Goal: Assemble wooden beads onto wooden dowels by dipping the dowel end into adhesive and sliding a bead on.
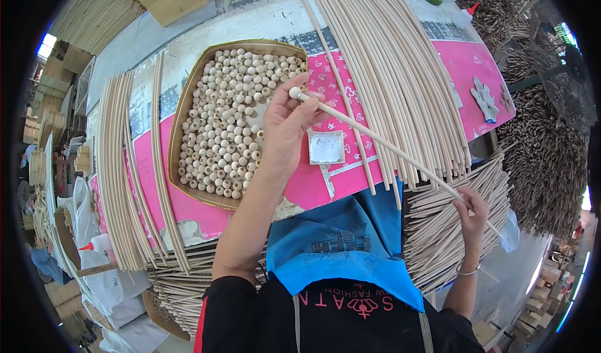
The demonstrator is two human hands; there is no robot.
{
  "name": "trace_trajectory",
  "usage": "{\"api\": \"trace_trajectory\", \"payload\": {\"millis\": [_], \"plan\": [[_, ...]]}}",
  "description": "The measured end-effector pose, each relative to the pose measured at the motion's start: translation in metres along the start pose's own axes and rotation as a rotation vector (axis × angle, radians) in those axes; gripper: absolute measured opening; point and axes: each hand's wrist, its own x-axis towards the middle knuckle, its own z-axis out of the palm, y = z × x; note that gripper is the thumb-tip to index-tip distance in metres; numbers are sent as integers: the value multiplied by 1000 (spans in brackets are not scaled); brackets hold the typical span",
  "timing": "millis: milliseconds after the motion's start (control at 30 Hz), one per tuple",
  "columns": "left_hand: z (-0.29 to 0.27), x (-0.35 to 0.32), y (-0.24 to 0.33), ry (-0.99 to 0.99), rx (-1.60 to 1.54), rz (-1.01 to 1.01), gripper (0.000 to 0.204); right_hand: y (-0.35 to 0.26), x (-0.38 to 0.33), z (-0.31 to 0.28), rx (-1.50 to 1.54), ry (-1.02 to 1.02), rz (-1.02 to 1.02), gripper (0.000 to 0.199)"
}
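Note:
A long, thin wooden dowel (400, 154) slants across in front of me, with a pale wooden ball (295, 92) at its upper left end. My left hand (289, 118) is closed around that end, thumb on the rod just beside the ball. Toward the other end, my right hand (472, 212) grips the dowel between thumb and fingers. Left of my left hand sits a shallow cardboard box (174, 141) full of loose wooden balls, many showing a drilled hole. A small square white dish (327, 147) with whitish contents stands just right of my left wrist.
Rows of dowels lie on the pink-covered table at right (382, 71) and left (116, 177). A white glove (484, 100) and a red-tipped bottle (468, 13) are at the far right. Bundled sticks (457, 228) lie below the table's near edge. A blue apron (341, 240) covers my lap.

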Motion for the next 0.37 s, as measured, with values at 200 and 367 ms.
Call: {"api": "trace_trajectory", "payload": {"millis": [200,367], "plan": [[-3,6,4,66,96,46,35,-4,-12,27,-54,63,-105,16],[-4,20,8,-35,155,0,38,12,-17,30,14,-19,-137,15]]}}
